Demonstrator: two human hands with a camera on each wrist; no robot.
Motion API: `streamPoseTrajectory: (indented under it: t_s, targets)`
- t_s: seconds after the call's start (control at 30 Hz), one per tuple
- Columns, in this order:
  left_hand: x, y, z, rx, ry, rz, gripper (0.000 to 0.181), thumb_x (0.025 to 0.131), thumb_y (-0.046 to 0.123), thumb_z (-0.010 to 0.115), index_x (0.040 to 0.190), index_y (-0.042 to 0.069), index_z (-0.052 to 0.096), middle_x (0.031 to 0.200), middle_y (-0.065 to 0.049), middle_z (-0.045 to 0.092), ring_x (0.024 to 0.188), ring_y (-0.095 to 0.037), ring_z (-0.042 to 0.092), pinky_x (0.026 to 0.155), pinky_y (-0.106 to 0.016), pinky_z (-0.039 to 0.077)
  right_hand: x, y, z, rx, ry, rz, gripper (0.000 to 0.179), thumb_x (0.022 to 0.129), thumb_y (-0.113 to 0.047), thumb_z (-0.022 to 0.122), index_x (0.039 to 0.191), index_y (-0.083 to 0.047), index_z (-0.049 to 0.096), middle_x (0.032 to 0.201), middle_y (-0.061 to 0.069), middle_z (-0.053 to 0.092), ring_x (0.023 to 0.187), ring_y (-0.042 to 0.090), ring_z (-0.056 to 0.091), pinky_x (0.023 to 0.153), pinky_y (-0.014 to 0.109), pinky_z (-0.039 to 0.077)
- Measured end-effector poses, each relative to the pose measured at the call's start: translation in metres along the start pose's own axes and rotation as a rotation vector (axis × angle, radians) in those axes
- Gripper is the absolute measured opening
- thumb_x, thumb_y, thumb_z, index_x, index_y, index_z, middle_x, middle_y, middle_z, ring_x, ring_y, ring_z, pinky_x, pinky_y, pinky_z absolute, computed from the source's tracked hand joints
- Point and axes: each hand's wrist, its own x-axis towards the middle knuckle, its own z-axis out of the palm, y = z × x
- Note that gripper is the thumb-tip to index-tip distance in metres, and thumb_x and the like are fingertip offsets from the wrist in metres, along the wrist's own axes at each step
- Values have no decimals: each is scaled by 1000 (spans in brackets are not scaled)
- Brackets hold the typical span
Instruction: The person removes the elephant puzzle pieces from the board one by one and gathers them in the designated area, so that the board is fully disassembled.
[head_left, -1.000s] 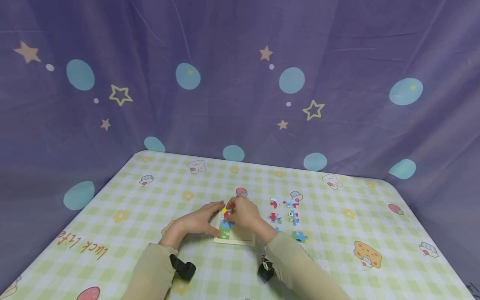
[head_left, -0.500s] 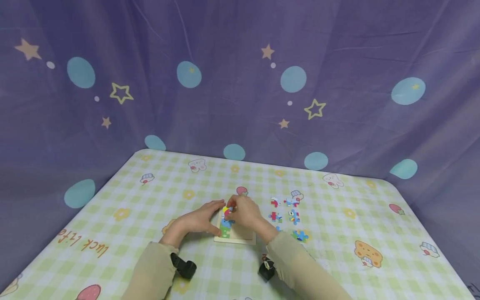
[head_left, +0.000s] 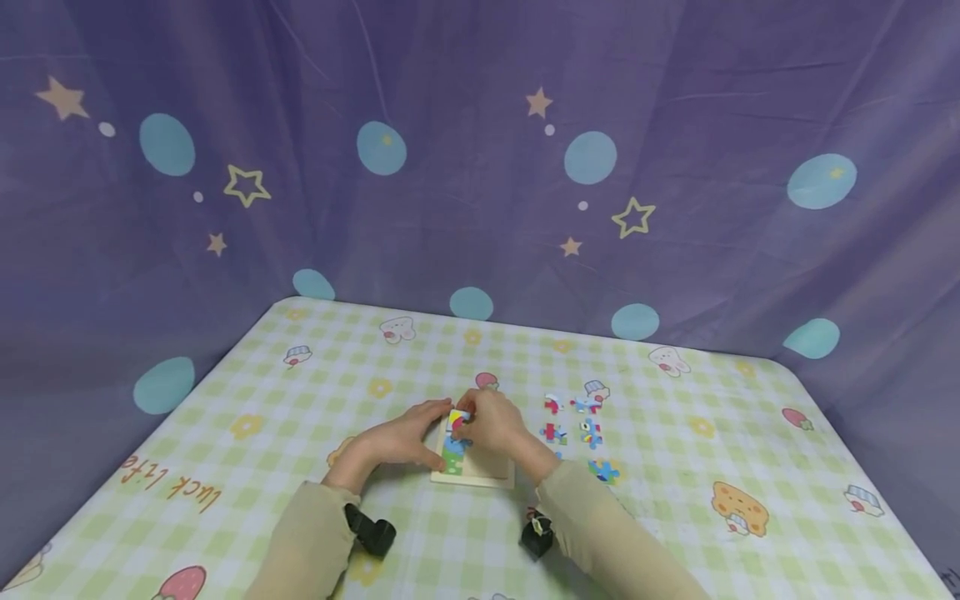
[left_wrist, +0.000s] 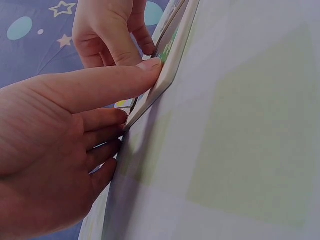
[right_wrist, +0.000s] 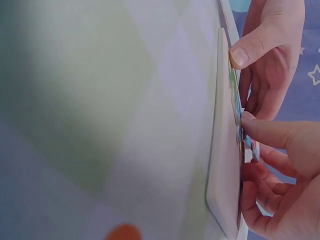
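A shallow wooden puzzle tray (head_left: 472, 481) lies on the table between both hands. Along its left side are a green-and-white section (head_left: 452, 463) and a blue one; bare wood shows to their right. My left hand (head_left: 397, 437) holds the tray's left side, thumb on the front corner and fingers against the outer edge. Over the tray's upper left, my right hand (head_left: 491, 422) pinches a red, yellow and blue puzzle piece (head_left: 457, 421) between thumb and fingers. In the right wrist view this puzzle piece (right_wrist: 255, 150) stands tilted above the tray surface; fingers hide part of it.
Several loose puzzle pieces lie right of the tray, among them a red one (head_left: 553, 433), a blue one with an eye-like print (head_left: 591, 432) and a blue-yellow one (head_left: 603, 472). A checked cloth (head_left: 300, 442) covers the table; a purple curtain (head_left: 480, 225) hangs behind.
Between the right fingers the red-and-yellow piece has shifted slightly, and more of its yellow part shows now. The left hand keeps its place on the tray.
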Motion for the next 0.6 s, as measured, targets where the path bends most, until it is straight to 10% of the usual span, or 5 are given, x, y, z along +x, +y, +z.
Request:
streamPoseTrajectory:
  t_s: [0.6]
  targets:
    - [-1,0,-1,5,3,-3,90,72,21,75,143,1,23,150,-15,18,138,-33,11,108,-52,18,-7,0,-4,80,-4,-28,23,79,-19,70,99,-15,60,72,-4,57,61,9,50,54,24,41]
